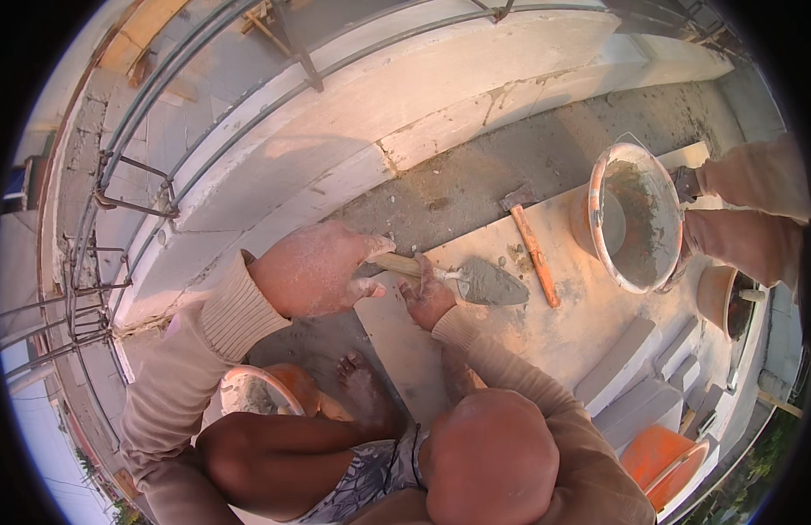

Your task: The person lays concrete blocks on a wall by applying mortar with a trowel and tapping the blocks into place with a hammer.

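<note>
Hands (318,267) (427,297) gripping trowel (475,280), blade rightward

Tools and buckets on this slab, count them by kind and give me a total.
Trowel: 1
Hammer: 1
Orange buckets: 3
Total: 5

1. Warm, low orange sunlight falls across the scene, brightest on the white parapet wall (475,96) at upper centre.
2. Soft shadows lie on the grey concrete floor (510,166) at centre and under the trowel (484,282).
3. Fisheye bending curves the metal railing (160,96) at upper left.
4. Black vignette fills the corners.
5. The bottom centre, closest to the camera, looks soft.
</note>
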The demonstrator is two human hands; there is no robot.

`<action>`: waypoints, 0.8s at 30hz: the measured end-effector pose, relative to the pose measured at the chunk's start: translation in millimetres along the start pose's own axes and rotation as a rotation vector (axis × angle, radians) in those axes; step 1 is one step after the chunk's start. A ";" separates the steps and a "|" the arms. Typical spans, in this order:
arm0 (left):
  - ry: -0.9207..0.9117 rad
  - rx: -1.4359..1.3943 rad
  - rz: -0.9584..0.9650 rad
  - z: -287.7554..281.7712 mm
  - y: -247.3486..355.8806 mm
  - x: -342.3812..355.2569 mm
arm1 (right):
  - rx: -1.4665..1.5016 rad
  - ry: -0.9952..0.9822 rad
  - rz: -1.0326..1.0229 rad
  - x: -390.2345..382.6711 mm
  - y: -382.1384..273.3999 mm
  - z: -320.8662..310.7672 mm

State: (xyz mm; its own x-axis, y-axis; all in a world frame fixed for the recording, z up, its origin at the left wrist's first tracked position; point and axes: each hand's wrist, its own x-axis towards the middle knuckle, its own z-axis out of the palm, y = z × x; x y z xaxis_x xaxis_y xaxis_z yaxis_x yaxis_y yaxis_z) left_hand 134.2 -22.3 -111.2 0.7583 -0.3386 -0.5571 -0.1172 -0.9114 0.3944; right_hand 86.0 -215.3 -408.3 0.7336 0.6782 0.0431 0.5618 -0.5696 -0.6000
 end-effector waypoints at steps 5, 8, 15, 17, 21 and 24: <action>0.165 -0.346 -0.221 62.5 -71.6 -60.5 | -0.057 -0.016 -0.049 -12.3 2.7 11.5; 0.289 -0.636 -0.343 92.0 -84.0 -106.5 | -0.083 0.033 -0.150 -46.7 13.0 2.0; 0.638 -1.000 -0.496 153.7 -77.2 -203.3 | -0.062 -0.201 -0.039 -41.4 -18.9 -78.3; 0.757 -1.088 -0.502 166.7 -69.7 -215.4 | -0.213 0.006 -0.441 -22.5 2.2 -83.2; 0.867 -1.128 -0.509 193.1 -64.6 -241.0 | -0.353 0.140 -0.553 25.2 -47.4 -114.0; 0.917 -1.164 -0.473 210.9 -63.0 -250.1 | -0.467 0.305 -0.776 72.0 -52.2 -139.0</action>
State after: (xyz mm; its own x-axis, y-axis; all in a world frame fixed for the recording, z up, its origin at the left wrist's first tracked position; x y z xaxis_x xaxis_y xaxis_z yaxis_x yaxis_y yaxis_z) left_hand -183.3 70.5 -150.8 0.7509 0.5664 -0.3397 0.4521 -0.0658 0.8895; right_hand 162.6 -201.2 -262.8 0.1237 0.8319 0.5409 0.9810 -0.1846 0.0595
